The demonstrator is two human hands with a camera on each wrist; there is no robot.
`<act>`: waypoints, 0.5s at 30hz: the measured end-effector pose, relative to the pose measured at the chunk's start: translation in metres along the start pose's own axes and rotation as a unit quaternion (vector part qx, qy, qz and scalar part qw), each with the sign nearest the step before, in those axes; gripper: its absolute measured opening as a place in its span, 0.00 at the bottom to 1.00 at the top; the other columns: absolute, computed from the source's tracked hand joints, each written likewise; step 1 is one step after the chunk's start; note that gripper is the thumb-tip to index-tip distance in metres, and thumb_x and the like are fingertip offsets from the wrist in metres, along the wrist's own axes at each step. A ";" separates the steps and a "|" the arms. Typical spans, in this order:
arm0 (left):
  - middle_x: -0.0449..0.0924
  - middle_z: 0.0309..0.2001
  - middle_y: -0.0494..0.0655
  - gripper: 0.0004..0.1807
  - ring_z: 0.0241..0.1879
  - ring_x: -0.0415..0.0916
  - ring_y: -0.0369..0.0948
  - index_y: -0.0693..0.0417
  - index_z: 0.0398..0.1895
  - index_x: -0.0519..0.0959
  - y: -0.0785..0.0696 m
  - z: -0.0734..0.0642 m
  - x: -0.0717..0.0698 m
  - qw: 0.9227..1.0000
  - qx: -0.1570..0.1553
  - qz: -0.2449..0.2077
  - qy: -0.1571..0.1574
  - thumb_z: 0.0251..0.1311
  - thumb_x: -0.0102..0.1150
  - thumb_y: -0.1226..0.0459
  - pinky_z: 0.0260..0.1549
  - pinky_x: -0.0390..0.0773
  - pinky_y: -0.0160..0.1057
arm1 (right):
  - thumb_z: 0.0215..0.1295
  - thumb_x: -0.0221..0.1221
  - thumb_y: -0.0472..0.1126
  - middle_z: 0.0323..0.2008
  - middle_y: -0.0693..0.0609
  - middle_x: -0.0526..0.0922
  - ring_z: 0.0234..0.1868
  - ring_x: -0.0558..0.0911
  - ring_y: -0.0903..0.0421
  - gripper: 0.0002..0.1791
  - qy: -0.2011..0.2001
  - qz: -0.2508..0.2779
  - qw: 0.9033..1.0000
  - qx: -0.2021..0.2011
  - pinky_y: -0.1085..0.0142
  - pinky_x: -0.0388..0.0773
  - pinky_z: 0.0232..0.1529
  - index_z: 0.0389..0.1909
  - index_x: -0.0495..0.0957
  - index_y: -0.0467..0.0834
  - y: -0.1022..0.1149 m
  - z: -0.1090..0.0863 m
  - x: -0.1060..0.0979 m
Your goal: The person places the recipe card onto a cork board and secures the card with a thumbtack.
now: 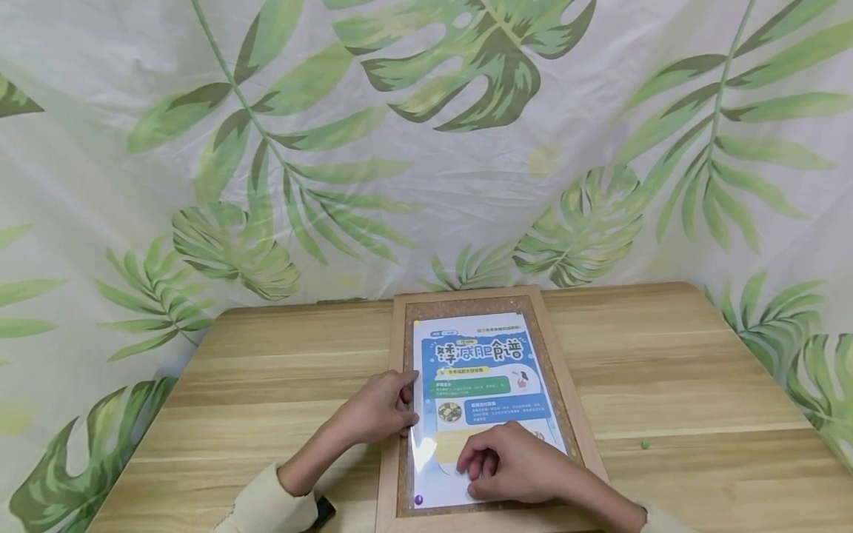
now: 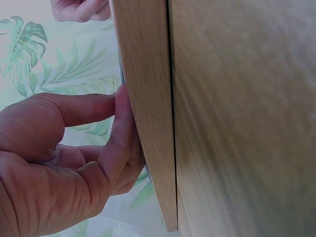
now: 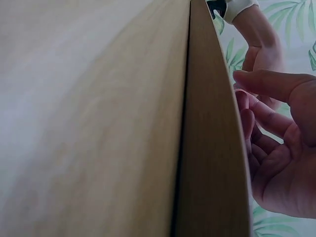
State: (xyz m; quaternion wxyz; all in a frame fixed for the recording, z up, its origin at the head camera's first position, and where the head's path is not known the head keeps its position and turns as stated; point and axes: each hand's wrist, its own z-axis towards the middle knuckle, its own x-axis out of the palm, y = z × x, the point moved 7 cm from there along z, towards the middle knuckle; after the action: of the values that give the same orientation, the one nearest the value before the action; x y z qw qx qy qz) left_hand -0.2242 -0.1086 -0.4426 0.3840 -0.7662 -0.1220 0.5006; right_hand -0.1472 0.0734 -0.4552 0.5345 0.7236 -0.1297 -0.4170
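A printed sheet (image 1: 433, 444) with blue, green and yellow blocks and Chinese lettering, glossy as if plastic-covered, lies on a cork board (image 1: 460, 305) in a wooden frame (image 1: 573, 400). My left hand (image 1: 376, 406) rests at the sheet's left edge, thumb and index fingertips touching it; its other fingers are partly hidden. Over the sheet's lower right is my right hand (image 1: 516, 463), fingers loosely bent, with nothing visible between them. A purple pin (image 1: 418, 500) sits at the lower left corner, a yellow pin (image 1: 417, 322) at the upper left.
The board lies on a wood-grain table (image 1: 666, 370). To its right is a small green piece (image 1: 645, 445), too small to identify. Behind the table hangs a leaf-patterned cloth (image 1: 466, 185). A black object (image 1: 324, 511) shows by the left sleeve.
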 end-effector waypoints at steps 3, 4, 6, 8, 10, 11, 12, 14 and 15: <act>0.77 0.38 0.51 0.40 0.24 0.81 0.38 0.78 0.76 0.65 -0.001 0.000 -0.001 1.000 -0.003 0.000 -0.001 0.61 0.71 0.77 0.21 0.73 0.32 | 0.62 0.73 0.36 0.28 0.66 0.82 0.27 0.79 0.72 0.07 -0.006 -0.001 1.000 0.001 0.74 0.81 0.33 0.39 0.88 0.48 -0.003 -0.003 -0.004; 0.76 0.38 0.51 0.40 0.24 0.81 0.38 0.78 0.76 0.65 -0.001 0.000 -0.001 1.000 -0.004 -0.001 -0.001 0.61 0.71 0.77 0.21 0.73 0.32 | 0.62 0.73 0.36 0.28 0.65 0.82 0.27 0.79 0.72 0.07 -0.008 -0.001 1.000 0.003 0.74 0.81 0.33 0.39 0.88 0.48 -0.004 -0.004 -0.005; 0.76 0.38 0.51 0.40 0.25 0.81 0.38 0.78 0.76 0.65 -0.001 0.000 -0.001 1.000 -0.005 -0.002 -0.001 0.61 0.71 0.77 0.21 0.73 0.32 | 0.62 0.74 0.36 0.28 0.65 0.82 0.27 0.79 0.72 0.07 -0.011 -0.003 1.000 0.007 0.74 0.81 0.33 0.39 0.88 0.49 -0.006 -0.007 -0.007; 0.76 0.37 0.51 0.40 0.24 0.81 0.38 0.78 0.76 0.65 -0.001 0.000 0.000 1.000 -0.005 -0.003 -0.001 0.61 0.71 0.77 0.21 0.72 0.31 | 0.62 0.74 0.36 0.28 0.65 0.82 0.27 0.79 0.71 0.07 -0.014 -0.004 1.000 0.013 0.74 0.80 0.32 0.39 0.88 0.49 -0.009 -0.009 -0.010; 0.76 0.37 0.51 0.40 0.24 0.80 0.38 0.78 0.76 0.65 0.000 -0.001 0.000 1.000 -0.005 -0.004 -0.001 0.61 0.71 0.77 0.20 0.72 0.31 | 0.62 0.74 0.37 0.28 0.65 0.82 0.28 0.79 0.71 0.07 -0.017 -0.006 1.000 0.017 0.74 0.80 0.32 0.39 0.88 0.50 -0.011 -0.012 -0.012; 0.76 0.37 0.51 0.41 0.25 0.80 0.38 0.78 0.76 0.65 0.000 -0.001 0.000 1.000 -0.005 -0.004 -0.001 0.61 0.71 0.77 0.20 0.72 0.31 | 0.62 0.74 0.37 0.28 0.65 0.82 0.28 0.79 0.71 0.07 -0.018 -0.007 1.000 0.017 0.74 0.80 0.31 0.39 0.88 0.50 -0.012 -0.014 -0.013; 0.76 0.37 0.51 0.41 0.25 0.80 0.38 0.78 0.76 0.65 0.000 -0.001 0.000 1.000 -0.003 -0.005 -0.001 0.61 0.71 0.77 0.21 0.72 0.31 | 0.62 0.74 0.37 0.28 0.65 0.82 0.28 0.79 0.71 0.07 -0.018 -0.008 1.000 0.017 0.74 0.80 0.31 0.39 0.88 0.50 -0.013 -0.016 -0.014; 0.76 0.37 0.51 0.41 0.25 0.80 0.38 0.78 0.76 0.65 0.000 -0.001 0.001 1.000 -0.002 -0.005 -0.001 0.61 0.71 0.77 0.21 0.72 0.31 | 0.62 0.73 0.37 0.28 0.65 0.82 0.28 0.79 0.72 0.07 -0.018 -0.010 1.000 0.016 0.74 0.80 0.31 0.39 0.88 0.50 -0.014 -0.020 -0.017; 0.76 0.37 0.51 0.41 0.25 0.80 0.38 0.78 0.76 0.65 0.000 -0.001 0.001 1.000 0.000 -0.005 -0.002 0.61 0.71 0.77 0.21 0.72 0.31 | 0.63 0.73 0.37 0.28 0.65 0.82 0.28 0.79 0.72 0.07 -0.018 -0.011 1.000 0.016 0.74 0.80 0.31 0.39 0.88 0.50 -0.014 -0.022 -0.019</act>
State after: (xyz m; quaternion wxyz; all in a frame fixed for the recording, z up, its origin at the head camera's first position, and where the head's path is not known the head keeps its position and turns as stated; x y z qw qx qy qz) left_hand -0.2233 -0.1084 -0.4427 0.3862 -0.7649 -0.1267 0.4997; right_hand -0.1463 0.1051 -0.4571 0.5164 0.7257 -0.1378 -0.4333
